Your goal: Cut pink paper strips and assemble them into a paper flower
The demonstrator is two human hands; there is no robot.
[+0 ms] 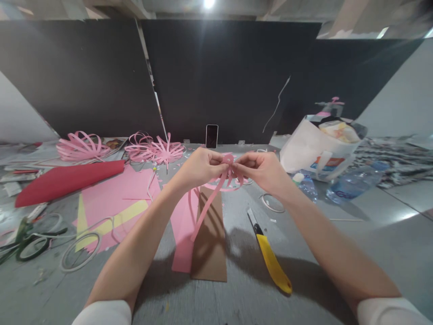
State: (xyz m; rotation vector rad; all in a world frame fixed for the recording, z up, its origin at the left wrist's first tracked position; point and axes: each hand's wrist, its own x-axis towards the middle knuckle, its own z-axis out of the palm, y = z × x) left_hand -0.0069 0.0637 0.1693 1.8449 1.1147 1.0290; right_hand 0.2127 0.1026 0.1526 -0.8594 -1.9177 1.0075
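Observation:
Between my two hands, above the middle of the table, is a bundle of pink paper strips (211,203), some bent into loops. My left hand (207,164) pinches it from the left, and my right hand (256,166) pinches it from the right, fingertips nearly meeting. One long strip hangs down toward a brown cardboard piece (213,243) lying on the table. A pink paper piece (182,243) lies along the cardboard's left side. Right of the cardboard rests a yellow-handled utility knife (270,259), its blade pointing away from me.
Looped pink paper flowers (167,151) and a phone (212,136) stand at the back. Left are a red roll (71,180), pink sheets (111,185), scissors (32,246) and coiled wire (81,253). Right are a white bag (301,144), plastic bottles (355,183) and another wire coil (273,203).

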